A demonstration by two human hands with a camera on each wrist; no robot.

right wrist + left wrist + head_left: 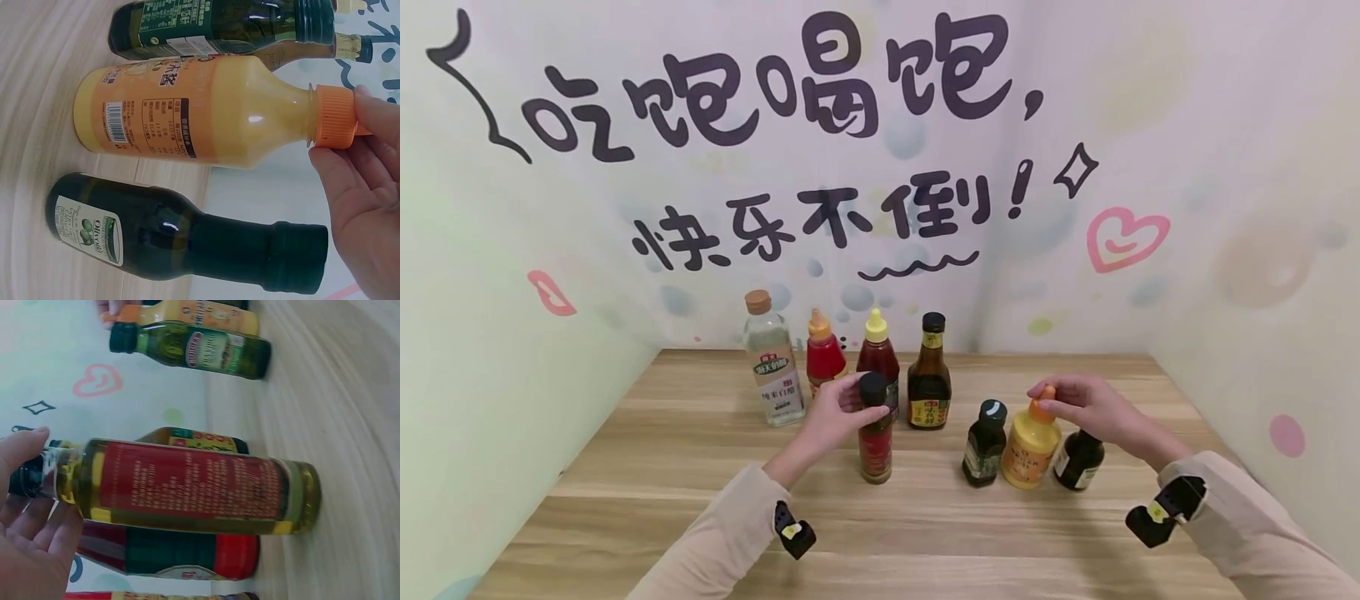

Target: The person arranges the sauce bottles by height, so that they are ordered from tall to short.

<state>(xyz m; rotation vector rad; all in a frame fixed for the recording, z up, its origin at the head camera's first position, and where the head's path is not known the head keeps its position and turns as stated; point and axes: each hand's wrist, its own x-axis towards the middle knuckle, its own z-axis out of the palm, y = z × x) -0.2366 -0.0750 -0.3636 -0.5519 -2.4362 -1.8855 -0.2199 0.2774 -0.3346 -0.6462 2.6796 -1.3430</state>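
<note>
My left hand grips a slim oil bottle round its neck, just under the black cap. In the left wrist view this oil bottle shows a red label and yellow oil, with the thumb across the neck. My right hand pinches the orange cap of a yellow squeeze sauce bottle, which stands upright. Close on its left is a small green-capped bottle. On its right, partly behind the hand, stands a dark olive oil bottle.
Along the back stand a clear vinegar bottle, a red sauce bottle, a dark red sauce bottle with a yellow cap, and a soy-type brown bottle. Behind the wooden table hangs a printed white backdrop.
</note>
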